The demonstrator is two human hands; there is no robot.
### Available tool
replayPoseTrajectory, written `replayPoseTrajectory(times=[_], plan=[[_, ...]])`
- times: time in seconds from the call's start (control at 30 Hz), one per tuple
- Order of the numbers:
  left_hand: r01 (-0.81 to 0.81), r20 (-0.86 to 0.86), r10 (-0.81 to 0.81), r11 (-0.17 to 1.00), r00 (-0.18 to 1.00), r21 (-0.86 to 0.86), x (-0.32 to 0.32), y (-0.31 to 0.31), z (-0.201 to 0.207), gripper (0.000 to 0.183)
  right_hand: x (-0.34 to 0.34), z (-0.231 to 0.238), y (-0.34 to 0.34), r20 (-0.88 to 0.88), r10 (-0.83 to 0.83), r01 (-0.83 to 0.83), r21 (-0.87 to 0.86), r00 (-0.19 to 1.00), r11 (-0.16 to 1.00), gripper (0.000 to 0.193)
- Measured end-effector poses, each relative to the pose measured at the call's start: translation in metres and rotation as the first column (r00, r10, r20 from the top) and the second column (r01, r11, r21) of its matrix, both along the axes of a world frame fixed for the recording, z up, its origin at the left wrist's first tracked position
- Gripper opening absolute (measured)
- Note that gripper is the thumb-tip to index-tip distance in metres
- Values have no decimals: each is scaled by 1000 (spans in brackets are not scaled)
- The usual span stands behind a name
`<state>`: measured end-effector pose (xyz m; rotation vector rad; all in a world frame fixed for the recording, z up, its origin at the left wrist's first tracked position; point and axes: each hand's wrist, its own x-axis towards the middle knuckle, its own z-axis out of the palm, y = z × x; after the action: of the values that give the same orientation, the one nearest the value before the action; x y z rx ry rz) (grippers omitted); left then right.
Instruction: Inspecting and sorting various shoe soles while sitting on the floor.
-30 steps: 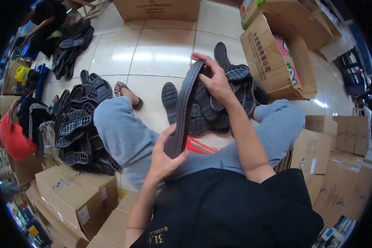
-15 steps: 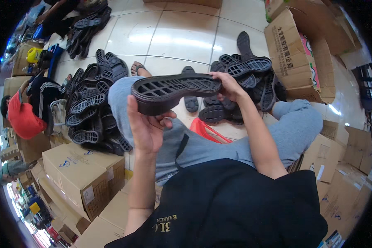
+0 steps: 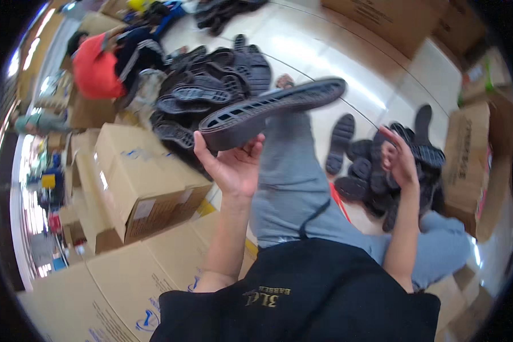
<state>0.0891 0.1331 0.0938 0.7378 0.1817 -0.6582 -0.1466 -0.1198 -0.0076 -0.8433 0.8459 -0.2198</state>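
Note:
My left hand grips a dark shoe sole by its thick heel end, thumb on the near side and fingers beneath. The sole is tilted, its toe end pointing up to the right and its hollow, gridded inner side facing up. Apart from it, over to the right, my right hand is raised with nothing in it. Its index finger is stretched out, and the other fingers are partly curled. Behind that hand lies a pile of dark soles on the floor. A single sole rests flat just left of that pile.
A larger heap of soles lies at the left, beside a closed cardboard box. More cartons stand at the near left. An opened carton is at the right. Another person in red sits at the far left.
My right hand has let go of the sole's toe end and moved right. My left hand keeps the sole, now tilted upward. The view has turned toward the left.

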Motion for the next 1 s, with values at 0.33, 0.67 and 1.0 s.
replayPoseTrajectory(times=[0.33,0.67,1.0], plan=[[-86,72,94,990,993,-115,210,169,-103,83,-20,-93,-30,-281,-161,128,-133,946,983,40],[-55,104,11,904,994,423,58,30,-108,40,-67,-168,17,-767,-626,-229,-640,137,734,75],[-254,636,-219,784,740,566,-3,-30,-65,22,-82,-169,-1,-650,-743,79,-741,161,666,87]])
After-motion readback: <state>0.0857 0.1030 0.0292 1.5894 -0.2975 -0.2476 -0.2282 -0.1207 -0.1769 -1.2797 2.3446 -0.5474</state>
